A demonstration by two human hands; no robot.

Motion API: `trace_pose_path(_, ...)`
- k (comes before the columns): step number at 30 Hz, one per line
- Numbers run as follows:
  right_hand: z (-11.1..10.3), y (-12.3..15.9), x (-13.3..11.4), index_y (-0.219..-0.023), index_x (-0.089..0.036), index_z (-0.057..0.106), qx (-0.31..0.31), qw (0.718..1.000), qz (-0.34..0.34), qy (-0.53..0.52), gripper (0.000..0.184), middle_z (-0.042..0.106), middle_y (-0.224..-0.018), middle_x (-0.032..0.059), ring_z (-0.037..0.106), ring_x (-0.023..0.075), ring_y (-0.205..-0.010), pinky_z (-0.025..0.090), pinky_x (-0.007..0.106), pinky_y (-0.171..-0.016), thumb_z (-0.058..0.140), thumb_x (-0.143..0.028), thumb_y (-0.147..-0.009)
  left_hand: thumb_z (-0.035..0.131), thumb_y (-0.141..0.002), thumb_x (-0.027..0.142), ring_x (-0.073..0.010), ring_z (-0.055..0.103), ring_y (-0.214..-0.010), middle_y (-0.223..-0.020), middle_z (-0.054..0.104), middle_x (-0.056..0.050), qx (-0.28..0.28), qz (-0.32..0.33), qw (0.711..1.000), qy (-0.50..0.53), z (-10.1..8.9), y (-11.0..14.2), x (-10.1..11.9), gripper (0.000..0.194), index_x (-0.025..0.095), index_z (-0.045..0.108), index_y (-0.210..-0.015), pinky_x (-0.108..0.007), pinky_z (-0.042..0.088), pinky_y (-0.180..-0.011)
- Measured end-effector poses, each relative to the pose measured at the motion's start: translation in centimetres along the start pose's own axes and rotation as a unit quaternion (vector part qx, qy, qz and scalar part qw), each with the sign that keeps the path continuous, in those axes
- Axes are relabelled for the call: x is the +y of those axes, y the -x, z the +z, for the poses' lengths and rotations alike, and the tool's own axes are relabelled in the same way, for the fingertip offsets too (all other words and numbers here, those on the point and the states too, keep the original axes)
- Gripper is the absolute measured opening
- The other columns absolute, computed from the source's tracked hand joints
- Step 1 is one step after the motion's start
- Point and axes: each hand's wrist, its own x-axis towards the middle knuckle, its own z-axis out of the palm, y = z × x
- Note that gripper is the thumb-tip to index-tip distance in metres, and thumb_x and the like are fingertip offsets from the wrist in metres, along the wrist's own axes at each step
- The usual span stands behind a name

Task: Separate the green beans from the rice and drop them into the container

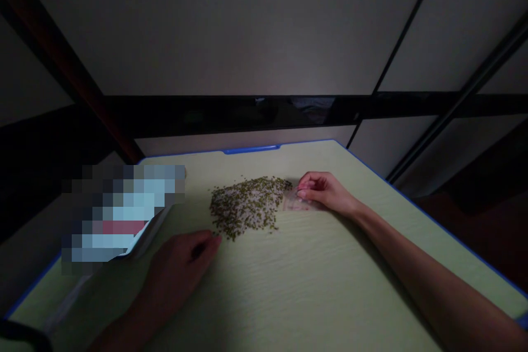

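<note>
A loose pile of small green and whitish grains [247,206], perhaps beans and rice, is spread on the pale table. At its right edge lies a small clear plastic bag [291,202] with some reddish colour on it. My right hand [325,191] rests over this bag, thumb and forefinger pinched together on it by a pink-red spot. Down at the near left edge of the pile, my left hand [181,261] is in shadow. Its thumb and forefinger come together at the outermost grains, and anything between them is too small to see.
A lit screen device [136,214], blurred out, leans at the table's left side. The table [330,286] has a blue rim with a blue handle piece [251,149] at the far edge. Pale cabinet panels [247,27] rise right behind it.
</note>
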Motion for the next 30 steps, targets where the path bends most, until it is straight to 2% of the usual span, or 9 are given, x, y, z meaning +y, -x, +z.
trace_pose_path(6, 0.9, 0.4, -0.1, -0.068, -0.013, 0.057, -0.036, 0.999, 0.023, 0.003, 0.03, 0.06, -0.06, -0.0015, 0.051, 0.0059, -0.051, 0.037, 0.018, -0.048, 0.076, -0.032, -0.056, 0.032, -0.072, 0.045, -0.0146, 0.042, -0.05, -0.046, 0.036, 0.003, 0.001, -0.001, 1.0, -0.008, 0.0, 0.0, 0.1, 0.035, 0.021, 0.033, -0.047, -0.026, 0.024, -0.05)
trace_pose_path(13, 1.3, 0.4, 0.1, -0.069, -0.012, 0.057, -0.04, 0.999, 0.012, 0.035, 0.032, 0.06, -0.059, -0.0009, 0.051, 0.0063, -0.05, 0.04, 0.019, -0.047, 0.076, -0.036, -0.056, 0.032, -0.073, 0.046, -0.014, 0.043, -0.049, -0.045, 0.039, 0.003, 0.003, 0.006, 1.0, -0.012, 0.1, 0.1, -0.1, 0.037, 0.02, 0.036, -0.047, -0.026, 0.024, -0.05)
trace_pose_path(21, 1.3, 0.6, -0.1, -0.068, -0.012, 0.058, -0.078, 0.995, 0.025, 0.052, 0.025, 0.057, -0.056, -0.003, 0.047, 0.0049, -0.047, 0.035, 0.018, -0.045, 0.073, -0.031, -0.06, 0.032, -0.072, 0.047, -0.0131, 0.041, -0.048, -0.045, 0.036, 0.004, -0.001, 0.002, 1.0, -0.005, 0.1, 0.0, 0.2, 0.037, 0.02, 0.034, -0.046, -0.026, 0.024, -0.05)
trace_pose_path(26, 1.7, 0.7, 0.0, -0.069, -0.012, 0.059, -0.076, 0.995, 0.027, 0.055, 0.023, 0.056, -0.055, -0.0032, 0.047, 0.0053, -0.048, 0.035, 0.019, -0.047, 0.073, -0.028, -0.061, 0.031, -0.072, 0.047, -0.0135, 0.042, -0.049, -0.046, 0.035, 0.004, -0.005, -0.003, 1.0, -0.008, 0.1, 0.1, 0.3, 0.036, 0.021, 0.032, -0.047, -0.026, 0.024, -0.051)
trace_pose_path(30, 1.8, 0.6, -0.1, -0.069, -0.011, 0.06, -0.048, 0.997, 0.029, 0.052, 0.023, 0.057, -0.056, -0.0024, 0.045, 0.0049, -0.047, 0.033, 0.019, -0.046, 0.073, -0.028, -0.059, 0.03, -0.073, 0.047, -0.0138, 0.042, -0.05, -0.047, 0.036, 0.003, -0.007, -0.002, 1.0, -0.009, 0.0, 0.1, 0.3, 0.036, 0.021, 0.032, -0.047, -0.026, 0.024, -0.051)
